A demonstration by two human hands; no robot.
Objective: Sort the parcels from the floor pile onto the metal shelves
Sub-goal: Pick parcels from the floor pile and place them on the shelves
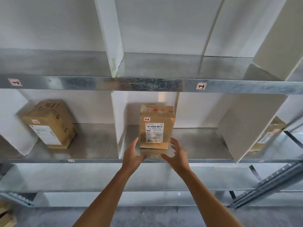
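Note:
A brown cardboard parcel (155, 126) with a white shipping label and a small "2-3" tag stands upright in the middle bay of the second metal shelf (196, 145). My left hand (133, 154) hovers at its lower left corner, fingers straight, just clear of the box. At the lower right, my right hand (177, 154) has its fingers spread and holds nothing. Another brown parcel (49, 123) stands in the left bay. A third parcel (268, 135) shows partly behind the right divider.
White divider boards (118, 122) split the shelves into bays. The top shelf beam (147, 85) carries a "1-3" tag (201, 86). A lower shelf (98, 177) runs beneath. Cardboard parcels (6, 215) lie on the floor at bottom left.

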